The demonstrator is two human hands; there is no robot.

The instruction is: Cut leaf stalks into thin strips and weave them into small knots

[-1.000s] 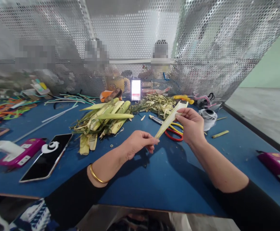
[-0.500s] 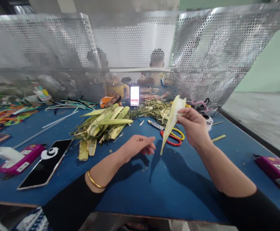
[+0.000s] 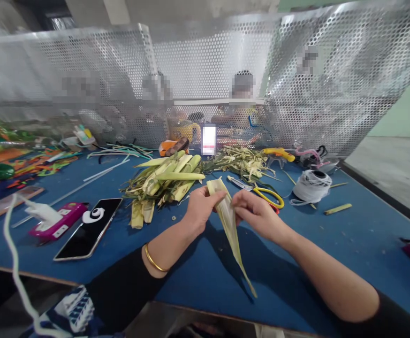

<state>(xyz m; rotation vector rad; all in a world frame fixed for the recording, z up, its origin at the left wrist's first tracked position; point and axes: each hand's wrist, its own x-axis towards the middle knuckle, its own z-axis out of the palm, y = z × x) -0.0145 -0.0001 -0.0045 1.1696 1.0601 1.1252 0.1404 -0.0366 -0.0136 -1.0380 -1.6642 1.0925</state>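
A pale green corn husk [image 3: 229, 223] hangs over the blue table, its wide end up and its narrow tip pointing down toward the front edge. My left hand [image 3: 202, 206] pinches the husk's upper left edge. At its right edge, my right hand [image 3: 256, 211] has its fingers closed on the husk. Behind my left hand lies a heap of green husks [image 3: 168, 178]. Scissors [image 3: 270, 195] with yellow and red handles rest just beyond my right hand, which partly hides them. Shredded husk strips [image 3: 243, 162] are piled farther back.
White twine [image 3: 312, 187] stands at the right. A phone [image 3: 88, 230] and a magenta power strip [image 3: 61, 220] lie at the left, with colourful strips [image 3: 32, 169] behind. A perforated metal screen [image 3: 205, 56] closes off the back, people behind it.
The husk has moved left and turned more upright between both hands. My left hand has taken hold of it. The view has shifted, showing more of the twine.
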